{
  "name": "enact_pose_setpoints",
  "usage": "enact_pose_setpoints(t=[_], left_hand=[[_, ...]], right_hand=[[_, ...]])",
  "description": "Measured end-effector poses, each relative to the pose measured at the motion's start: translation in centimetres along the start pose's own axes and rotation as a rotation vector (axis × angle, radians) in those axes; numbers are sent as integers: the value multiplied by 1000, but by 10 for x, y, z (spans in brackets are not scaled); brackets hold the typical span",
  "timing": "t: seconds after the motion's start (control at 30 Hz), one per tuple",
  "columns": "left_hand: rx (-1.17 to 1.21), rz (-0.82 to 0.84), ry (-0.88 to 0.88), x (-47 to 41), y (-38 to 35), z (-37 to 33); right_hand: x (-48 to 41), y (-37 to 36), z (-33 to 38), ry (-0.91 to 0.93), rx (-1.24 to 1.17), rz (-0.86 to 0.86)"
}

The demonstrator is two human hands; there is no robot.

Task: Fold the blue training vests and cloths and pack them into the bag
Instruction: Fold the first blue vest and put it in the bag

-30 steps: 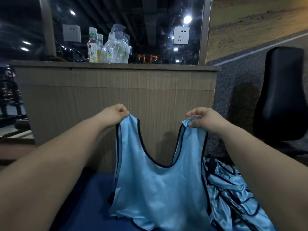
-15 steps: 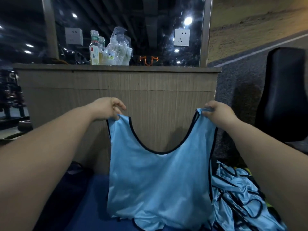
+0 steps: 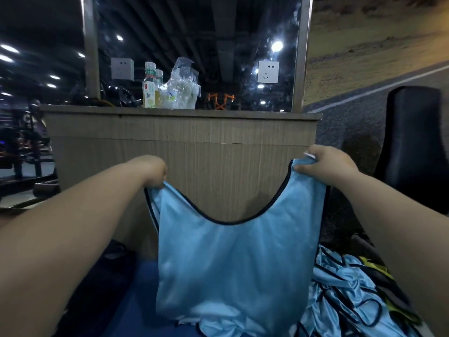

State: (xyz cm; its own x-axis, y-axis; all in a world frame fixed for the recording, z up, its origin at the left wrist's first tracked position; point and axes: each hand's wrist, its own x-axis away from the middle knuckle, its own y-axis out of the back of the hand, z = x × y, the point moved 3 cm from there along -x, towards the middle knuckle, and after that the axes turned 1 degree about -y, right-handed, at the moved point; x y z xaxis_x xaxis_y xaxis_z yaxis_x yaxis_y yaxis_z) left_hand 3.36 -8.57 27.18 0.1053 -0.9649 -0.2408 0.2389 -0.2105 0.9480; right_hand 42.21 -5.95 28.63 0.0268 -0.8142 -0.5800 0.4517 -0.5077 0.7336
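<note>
A light blue training vest (image 3: 233, 263) with black trim hangs spread out in front of me. My left hand (image 3: 153, 171) grips its left shoulder strap and my right hand (image 3: 323, 164) grips the right strap, holding the neckline stretched wide. The vest's lower edge rests on more blue cloth below. A crumpled pile of blue vests (image 3: 347, 295) lies at the lower right, with a yellow-green piece among them. A dark bag-like shape (image 3: 109, 263) sits at the lower left, too dim to make out.
A wooden counter (image 3: 184, 147) stands right ahead, with bottles (image 3: 149, 87) and clear plastic bags (image 3: 182, 86) on top before a dark mirror. A black padded seat (image 3: 415, 147) stands at the right. A dark blue surface (image 3: 138, 300) lies under the vests.
My hands have pulled further apart, stretching the vest's neckline wider. My left hand has dropped a little and my view has tilted slightly.
</note>
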Motion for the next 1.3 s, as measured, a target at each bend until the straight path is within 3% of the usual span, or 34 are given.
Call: enact_pose_setpoints(t=[0.13, 0.3, 0.47, 0.7, 0.83, 0.97, 1.3], left_hand=[[184, -366, 148, 2, 41, 23], [464, -569, 207, 14, 85, 26], [787, -783, 208, 37, 123, 27], [1175, -1063, 198, 76, 174, 41], [1212, -1064, 162, 85, 185, 36], [1051, -914, 143, 77, 172, 15], [786, -698, 48, 59, 132, 5]], right_hand=[[-6, 25, 7, 44, 73, -30], [-9, 50, 28, 66, 83, -110], [2, 89, 44, 39, 11, -413], [25, 159, 56, 37, -315, -751], [29, 179, 62, 66, -379, -789], [31, 160, 64, 105, -411, -660], [28, 123, 60, 215, -200, -464]])
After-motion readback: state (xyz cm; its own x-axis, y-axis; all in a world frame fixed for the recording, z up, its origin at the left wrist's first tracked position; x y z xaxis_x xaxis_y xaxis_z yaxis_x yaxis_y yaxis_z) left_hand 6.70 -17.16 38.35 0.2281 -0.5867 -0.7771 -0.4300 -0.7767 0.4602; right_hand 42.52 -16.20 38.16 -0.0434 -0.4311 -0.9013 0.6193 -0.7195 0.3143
